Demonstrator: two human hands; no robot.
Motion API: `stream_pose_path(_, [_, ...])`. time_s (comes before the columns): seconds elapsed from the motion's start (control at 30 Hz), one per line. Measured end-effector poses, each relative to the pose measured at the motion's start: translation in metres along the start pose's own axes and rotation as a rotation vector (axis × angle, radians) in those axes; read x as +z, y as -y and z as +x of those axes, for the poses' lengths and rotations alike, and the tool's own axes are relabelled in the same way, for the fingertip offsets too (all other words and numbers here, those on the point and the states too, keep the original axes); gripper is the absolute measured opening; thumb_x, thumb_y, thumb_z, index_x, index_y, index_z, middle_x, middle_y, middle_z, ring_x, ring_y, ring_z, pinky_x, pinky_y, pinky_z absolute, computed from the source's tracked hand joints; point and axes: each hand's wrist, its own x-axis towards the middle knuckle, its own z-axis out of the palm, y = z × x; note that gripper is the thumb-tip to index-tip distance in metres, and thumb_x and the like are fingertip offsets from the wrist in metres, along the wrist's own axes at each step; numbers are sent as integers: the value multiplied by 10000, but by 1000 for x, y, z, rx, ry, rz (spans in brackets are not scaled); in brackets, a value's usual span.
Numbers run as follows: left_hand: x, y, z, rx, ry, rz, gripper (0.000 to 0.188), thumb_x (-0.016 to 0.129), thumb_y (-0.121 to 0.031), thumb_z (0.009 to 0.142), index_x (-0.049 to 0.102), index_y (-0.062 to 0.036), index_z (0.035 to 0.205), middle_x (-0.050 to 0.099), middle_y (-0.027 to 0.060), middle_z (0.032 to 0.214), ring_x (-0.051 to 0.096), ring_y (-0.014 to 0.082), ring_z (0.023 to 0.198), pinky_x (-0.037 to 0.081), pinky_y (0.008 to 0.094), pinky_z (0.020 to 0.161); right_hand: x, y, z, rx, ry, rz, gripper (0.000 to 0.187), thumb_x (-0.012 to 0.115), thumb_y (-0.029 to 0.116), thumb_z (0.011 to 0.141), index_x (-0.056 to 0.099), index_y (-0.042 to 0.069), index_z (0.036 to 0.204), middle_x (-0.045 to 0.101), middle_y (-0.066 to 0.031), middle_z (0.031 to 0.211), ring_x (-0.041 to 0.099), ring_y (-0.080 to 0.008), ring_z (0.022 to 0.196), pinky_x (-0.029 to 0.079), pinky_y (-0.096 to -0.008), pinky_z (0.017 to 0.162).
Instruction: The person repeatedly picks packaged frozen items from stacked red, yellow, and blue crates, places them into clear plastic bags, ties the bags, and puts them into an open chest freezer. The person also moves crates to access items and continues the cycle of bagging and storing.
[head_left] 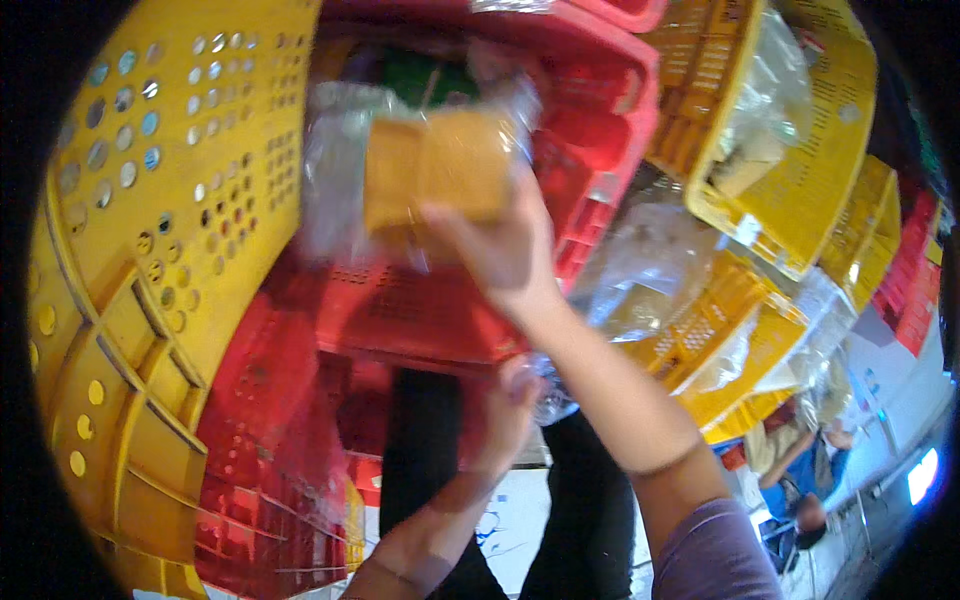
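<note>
My right hand [505, 245] grips a yellow-orange block-shaped packet [440, 170], blurred by motion, over a red crate [420, 325]. Thumb and fingers are on its near and right sides. Clear plastic bags [335, 170] lie in the crate beside the packet, and something dark green [430, 80] shows behind it. Lower down, my left hand [510, 405] is just below the crate's near rim, its fingers curled in. Clear plastic [555, 390] shows right beside it; what those fingers hold, if anything, is hidden.
A tall yellow perforated crate [230, 130] stands close on the left, with another red crate [265, 450] below it. To the right are yellow crates [830, 150] and plastic bags [650, 260]. Another person [805, 475] is at the far lower right.
</note>
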Motion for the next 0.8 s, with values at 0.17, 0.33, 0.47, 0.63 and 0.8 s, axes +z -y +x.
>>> stream_pose_path(0.17, [30,1,1,61,-167,-10,320,533,-243,965,543,-26,1200,594,56,946,584,147,855,491,283,776,-168,63,-187,670,-212,428,867,713,265,699,284,6,1406,483,-154,1316,519,-299,1185,431,-429,1004])
stream_pose_path(0.33, [40,-3,-12,35,-7,-56,289,526,-266,956,616,-34,1105,625,34,862,601,139,801,489,294,689,-255,10,-192,996,-79,-90,640,688,230,788,439,-4,1329,602,-125,1166,583,-265,1083,459,-381,955])
stream_pose_path(0.47, [44,-4,-28,697,210,504,214,622,-121,874,682,-97,1078,611,97,993,607,238,803,497,339,752,-230,-58,-124,803,81,-346,486,657,151,801,512,-39,1224,630,-215,1105,617,-340,1018,494,-410,884])
stream_pose_path(0.63, [46,-4,-25,495,42,567,290,682,-80,815,655,-118,1101,486,134,1086,567,283,931,483,374,804,-180,18,-93,565,132,-1407,226,603,89,803,585,-7,1007,647,-233,881,642,-400,822,510,-475,714])
stream_pose_path(0.8, [44,-7,-16,451,71,616,540,646,17,752,483,-95,1255,416,186,1239,499,376,1115,446,414,927,-63,62,20,-185,147,-895,317,626,160,819,551,-57,1037,615,-244,993,618,-357,952,478,-444,839])
